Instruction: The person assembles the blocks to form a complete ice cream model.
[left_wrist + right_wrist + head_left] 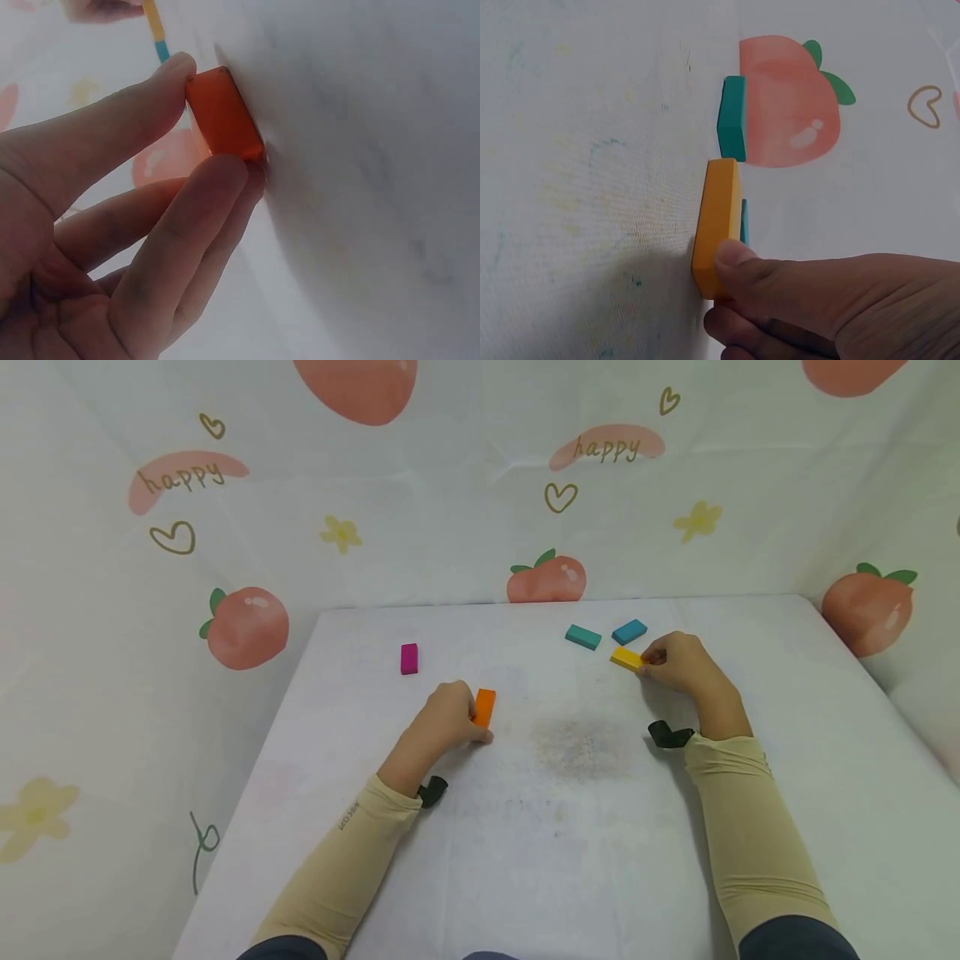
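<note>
My left hand (pixel 448 717) pinches an orange block (pixel 485 707) between thumb and fingers, near the middle of the table. In the left wrist view the orange block (pixel 223 114) sits between the thumb tip and the fingertips, close to the white surface. Farther back on the right, my right hand (pixel 681 667) holds one end of a yellow block (pixel 626 658). The right wrist view has the thumb on the near end of the yellow block (pixel 718 221). Just behind it lie a teal block (pixel 583 637) and a blue block (pixel 629 632), apart from each other.
A magenta block (pixel 408 658) lies alone at the back left of the white table (pixel 495 860). Behind the table hangs a white cloth (pixel 450 527) printed with fruit, hearts and flowers. Dark smudges mark the table's middle.
</note>
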{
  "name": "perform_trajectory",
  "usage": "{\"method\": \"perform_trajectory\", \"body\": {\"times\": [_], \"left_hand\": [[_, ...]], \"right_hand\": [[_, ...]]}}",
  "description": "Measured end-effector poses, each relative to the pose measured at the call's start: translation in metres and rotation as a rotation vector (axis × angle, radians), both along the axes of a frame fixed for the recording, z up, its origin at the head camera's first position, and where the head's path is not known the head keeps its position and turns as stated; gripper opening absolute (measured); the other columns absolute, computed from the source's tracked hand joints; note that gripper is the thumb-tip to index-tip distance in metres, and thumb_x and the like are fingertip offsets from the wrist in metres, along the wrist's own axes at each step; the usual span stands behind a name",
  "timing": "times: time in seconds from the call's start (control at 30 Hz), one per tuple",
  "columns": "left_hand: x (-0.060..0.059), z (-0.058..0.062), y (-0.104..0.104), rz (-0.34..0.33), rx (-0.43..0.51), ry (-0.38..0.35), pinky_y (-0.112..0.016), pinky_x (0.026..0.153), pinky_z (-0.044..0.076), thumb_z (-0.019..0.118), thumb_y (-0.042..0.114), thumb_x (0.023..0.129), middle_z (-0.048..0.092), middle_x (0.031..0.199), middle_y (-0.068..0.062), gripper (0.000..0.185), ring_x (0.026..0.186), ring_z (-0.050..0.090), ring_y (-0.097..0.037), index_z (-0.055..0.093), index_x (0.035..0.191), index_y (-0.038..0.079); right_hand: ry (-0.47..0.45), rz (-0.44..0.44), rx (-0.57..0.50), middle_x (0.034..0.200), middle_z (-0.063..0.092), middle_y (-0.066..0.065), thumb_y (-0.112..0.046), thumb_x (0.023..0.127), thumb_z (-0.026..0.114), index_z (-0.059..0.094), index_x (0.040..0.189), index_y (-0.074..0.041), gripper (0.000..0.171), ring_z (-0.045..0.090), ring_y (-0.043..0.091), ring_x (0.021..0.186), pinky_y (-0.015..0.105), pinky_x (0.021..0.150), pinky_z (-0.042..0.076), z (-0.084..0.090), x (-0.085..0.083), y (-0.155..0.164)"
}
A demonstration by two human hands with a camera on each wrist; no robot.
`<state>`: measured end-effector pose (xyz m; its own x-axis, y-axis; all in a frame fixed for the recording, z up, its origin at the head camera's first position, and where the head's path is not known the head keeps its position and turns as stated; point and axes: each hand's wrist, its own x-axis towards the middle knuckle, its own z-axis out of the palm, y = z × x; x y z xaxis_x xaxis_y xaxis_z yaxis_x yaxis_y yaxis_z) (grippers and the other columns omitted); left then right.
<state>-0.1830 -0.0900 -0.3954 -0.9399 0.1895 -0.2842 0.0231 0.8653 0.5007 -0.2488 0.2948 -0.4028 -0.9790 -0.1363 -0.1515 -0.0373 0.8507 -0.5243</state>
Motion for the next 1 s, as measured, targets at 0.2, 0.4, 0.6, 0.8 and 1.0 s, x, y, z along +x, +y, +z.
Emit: {"method": "perform_trajectory", "body": {"times": [0.2, 0.4, 0.6, 0.8, 1.0], "left_hand": [[0.008, 0.0, 0.006, -0.013, 0.005, 0.012, -0.025, 0.059, 0.045, 0.097, 0.021, 0.079, 0.059, 0.077, -0.008, 0.038, 0.07, 0.056, -0.019, 0.065, 0.088, 0.002], [0.015, 0.0, 0.013, -0.041, -0.019, 0.023, -0.026, 0.061, 0.044, 0.098, 0.024, 0.077, 0.06, 0.078, -0.007, 0.042, 0.073, 0.056, -0.02, 0.063, 0.086, 0.003], [0.022, 0.001, 0.022, -0.055, -0.029, 0.013, -0.026, 0.061, 0.044, 0.098, 0.027, 0.076, 0.06, 0.077, -0.007, 0.044, 0.073, 0.055, -0.019, 0.062, 0.083, 0.004], [0.028, 0.002, 0.027, -0.065, -0.014, 0.013, -0.025, 0.057, 0.041, 0.1, 0.025, 0.074, 0.055, 0.069, -0.003, 0.043, 0.067, 0.052, -0.017, 0.062, 0.077, 0.005], [0.034, 0.002, 0.034, -0.106, -0.014, 0.015, -0.024, 0.053, 0.035, 0.1, 0.025, 0.073, 0.044, 0.058, 0.002, 0.044, 0.059, 0.044, -0.013, 0.061, 0.065, 0.006]], "right_hand": [[0.002, 0.002, -0.001, 0.118, 0.069, 0.029, -0.014, 0.1, 0.071, 0.07, 0.125, 0.013, 0.037, 0.061, 0.038, 0.106, 0.052, 0.095, 0.053, 0.0, 0.0, 0.0], [0.012, 0.012, 0.009, 0.117, 0.069, 0.028, -0.015, 0.099, 0.072, 0.07, 0.125, 0.012, 0.037, 0.061, 0.038, 0.105, 0.05, 0.093, 0.053, -0.002, -0.001, -0.002], [0.017, 0.014, 0.016, 0.117, 0.07, 0.028, -0.015, 0.099, 0.072, 0.071, 0.124, 0.012, 0.037, 0.062, 0.039, 0.106, 0.052, 0.094, 0.054, 0.0, 0.0, -0.005], [0.011, 0.037, -0.003, 0.117, 0.071, 0.028, -0.017, 0.099, 0.074, 0.072, 0.122, 0.011, 0.037, 0.064, 0.038, 0.105, 0.05, 0.092, 0.055, 0.001, -0.001, -0.009], [0.016, 0.056, -0.022, 0.114, 0.073, 0.027, -0.016, 0.098, 0.076, 0.073, 0.119, 0.011, 0.035, 0.067, 0.037, 0.102, 0.045, 0.086, 0.057, -0.001, -0.001, -0.014]]}}
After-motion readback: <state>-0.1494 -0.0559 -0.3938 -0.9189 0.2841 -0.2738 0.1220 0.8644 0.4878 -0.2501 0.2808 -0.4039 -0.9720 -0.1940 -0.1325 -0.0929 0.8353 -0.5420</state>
